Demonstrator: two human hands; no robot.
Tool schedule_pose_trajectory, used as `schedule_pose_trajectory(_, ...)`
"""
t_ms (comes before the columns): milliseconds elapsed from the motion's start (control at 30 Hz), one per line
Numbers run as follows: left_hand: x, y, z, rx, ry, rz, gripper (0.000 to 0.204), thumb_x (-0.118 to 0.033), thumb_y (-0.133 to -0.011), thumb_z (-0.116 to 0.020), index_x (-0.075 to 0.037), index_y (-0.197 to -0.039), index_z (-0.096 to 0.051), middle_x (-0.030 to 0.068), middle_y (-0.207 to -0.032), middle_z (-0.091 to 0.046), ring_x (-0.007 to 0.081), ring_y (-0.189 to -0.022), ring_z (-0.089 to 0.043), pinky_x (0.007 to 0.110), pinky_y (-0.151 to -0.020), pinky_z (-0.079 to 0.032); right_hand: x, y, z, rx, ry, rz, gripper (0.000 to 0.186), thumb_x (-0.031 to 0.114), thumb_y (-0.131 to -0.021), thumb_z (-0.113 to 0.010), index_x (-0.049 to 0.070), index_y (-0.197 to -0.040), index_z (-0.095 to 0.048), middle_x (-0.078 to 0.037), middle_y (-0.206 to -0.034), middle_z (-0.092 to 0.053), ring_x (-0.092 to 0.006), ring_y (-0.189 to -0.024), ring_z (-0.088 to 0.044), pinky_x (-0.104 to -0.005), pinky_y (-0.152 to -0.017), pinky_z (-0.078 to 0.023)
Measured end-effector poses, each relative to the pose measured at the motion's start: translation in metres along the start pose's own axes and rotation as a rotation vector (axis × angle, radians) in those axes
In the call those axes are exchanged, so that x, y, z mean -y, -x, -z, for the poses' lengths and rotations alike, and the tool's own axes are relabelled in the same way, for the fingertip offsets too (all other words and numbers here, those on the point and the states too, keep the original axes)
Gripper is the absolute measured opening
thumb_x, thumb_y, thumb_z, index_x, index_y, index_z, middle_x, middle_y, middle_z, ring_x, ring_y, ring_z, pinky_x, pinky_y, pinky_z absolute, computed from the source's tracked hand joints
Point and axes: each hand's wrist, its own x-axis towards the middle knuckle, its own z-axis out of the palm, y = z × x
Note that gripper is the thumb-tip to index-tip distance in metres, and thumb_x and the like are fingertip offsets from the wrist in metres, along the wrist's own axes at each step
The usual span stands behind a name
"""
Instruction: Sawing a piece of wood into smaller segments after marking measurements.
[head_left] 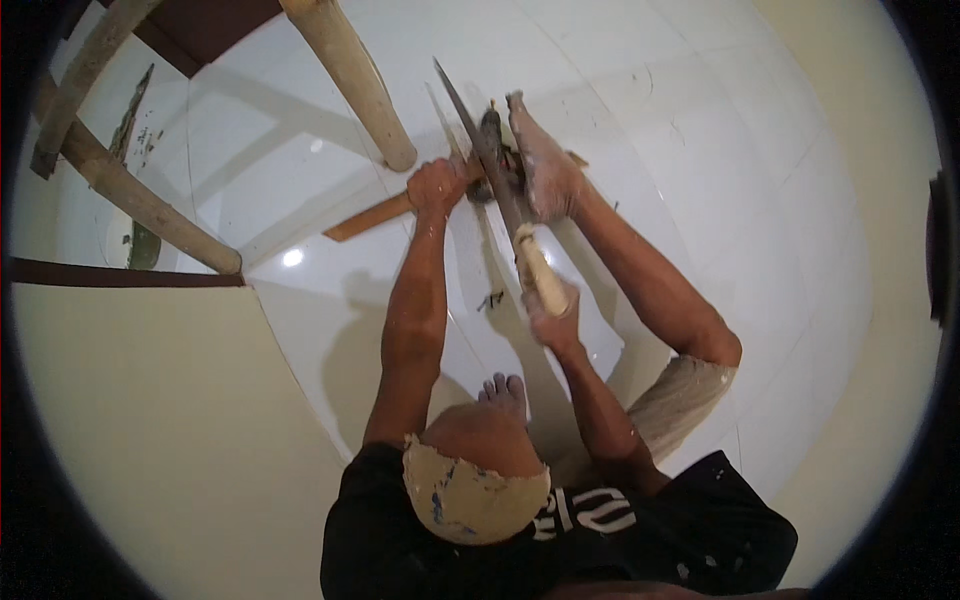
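Note:
My left hand (438,185) is closed around a narrow wooden strip (368,218) that lies slantwise near the floor. In my right hand (556,318) is the pale handle of a handsaw (508,205); its long tapering blade points away from me and crosses over the strip, just right of my left hand. My bare right foot (548,175) is beside the blade, over the strip's right part. A dark lumpy object (490,125) with an orange tip sits by the blade; its kind is unclear. The blade and foot hide where the strip is crossed.
Wooden poles (350,80) stand at the upper left, one slanting (160,205) toward a brown threshold (120,275). Small dark scraps (491,300) lie on the white tiled floor (720,200). My other foot (504,393) is close to me. Pale walls (150,400) bound both sides.

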Motion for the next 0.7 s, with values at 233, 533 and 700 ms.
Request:
schedule_pose_trajectory(233, 0.004, 0.014, -0.001, -0.018, 0.019, -0.083, 0.052, -0.039, -0.089, -0.039, 0.0, -0.073, -0.069, 0.0244, -0.073, -0.065, 0.0366, -0.069, -0.065, 0.045, -0.069, -0.051, 0.011, 0.005, 0.028, 0.096, 0.015, -0.237, 0.01, 0.007, -0.072, -0.059, -0.001, -0.079, -0.06, -0.003, -0.064, -0.056, -0.01, -0.055, -0.052, -0.0246, -0.05, -0.042)
schedule_pose_trajectory(533, 0.018, 0.034, 0.087, -0.137, 0.076, -0.024, 0.07, -0.052, -0.093, -0.03, 0.002, -0.069, -0.067, 0.0275, -0.07, -0.062, 0.0437, -0.066, -0.061, 0.05, -0.066, -0.048, 0.097, -0.044, 0.133, -0.071, 0.405, 0.198, 0.042, 0.005, -0.073, -0.062, -0.003, -0.114, -0.055, -0.019, -0.082, -0.064, -0.0318, -0.075, -0.062, -0.0357, -0.066, -0.049)
schedule_pose_trajectory(700, 0.003, 0.045, 0.075, -0.25, 0.112, -0.07, 0.069, -0.049, -0.094, -0.029, 0.003, -0.064, -0.065, 0.028, -0.063, -0.059, 0.045, -0.062, -0.059, 0.051, -0.063, -0.047, -0.016, -0.126, 0.234, 0.104, 1.343, 0.029, 0.059, 0.018, -0.072, -0.064, 0.002, -0.126, -0.048, -0.02, -0.082, -0.064, -0.0377, -0.079, -0.062, -0.0459, -0.072, -0.049)
